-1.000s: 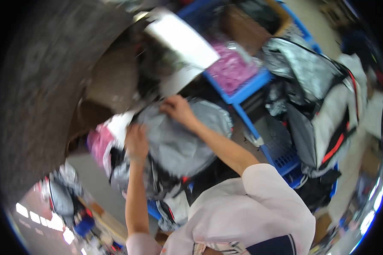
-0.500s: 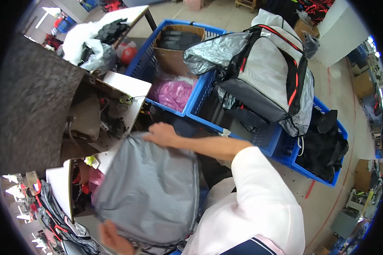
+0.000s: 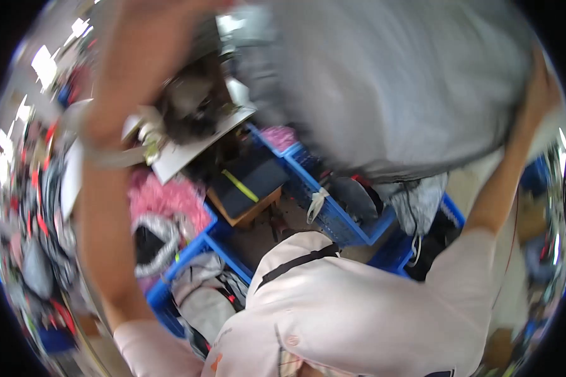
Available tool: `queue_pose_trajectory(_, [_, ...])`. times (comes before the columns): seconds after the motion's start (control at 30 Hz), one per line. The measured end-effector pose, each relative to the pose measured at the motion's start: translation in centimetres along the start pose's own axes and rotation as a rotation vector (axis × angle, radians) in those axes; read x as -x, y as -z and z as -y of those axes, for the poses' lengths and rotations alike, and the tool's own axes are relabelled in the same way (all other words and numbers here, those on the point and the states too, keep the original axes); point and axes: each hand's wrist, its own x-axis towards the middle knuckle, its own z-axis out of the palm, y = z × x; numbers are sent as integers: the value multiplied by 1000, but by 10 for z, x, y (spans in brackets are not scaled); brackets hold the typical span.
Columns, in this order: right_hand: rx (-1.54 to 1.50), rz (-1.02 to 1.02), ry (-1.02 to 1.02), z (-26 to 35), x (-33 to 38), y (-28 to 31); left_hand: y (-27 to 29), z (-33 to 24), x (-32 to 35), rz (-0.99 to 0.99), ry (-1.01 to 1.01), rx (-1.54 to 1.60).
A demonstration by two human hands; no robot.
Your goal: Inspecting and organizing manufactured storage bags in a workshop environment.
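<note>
A large grey bag [image 3: 390, 81] fills the top of the view, lifted close to the camera and blurred. My right hand [image 3: 539, 85] grips its right edge, with the arm rising along the right side. My left arm runs up the left side, and my left hand [image 3: 170, 16] is a blur at the bag's upper left corner, apparently holding it. My pale pink top [image 3: 358, 314] fills the bottom of the view.
Below stand blue plastic crates [image 3: 333, 210] holding bags and pink packets [image 3: 163, 198]. A cardboard box [image 3: 245, 210] holds a dark item with a yellow stripe. A white board [image 3: 195, 147] lies beside it. Piled goods crowd the left rim.
The grey bag has gone from low in front of me to high up by the camera, with both arms raised. The view has swung, so the crates now sit below centre.
</note>
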Motion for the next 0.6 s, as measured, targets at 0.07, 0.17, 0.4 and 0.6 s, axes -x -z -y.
queue_pose_trajectory(0.07, [282, 109, 358, -75, 88, 33, -50, 0, 67, 6, 318, 524])
queue_pose_trajectory(0.17, [463, 187, 500, -114, 275, 52, -79, -22, 229, -293, 1158, 815])
queue_pose_trajectory(0.4, [-419, 1871, 1, 63, 482, 21, -168, -343, 583, -392, 2664, 87])
queue_pose_trajectory(0.6, [-577, 2264, -153, 98, 492, -156, -194, -540, 633, -1184, 3150, -634])
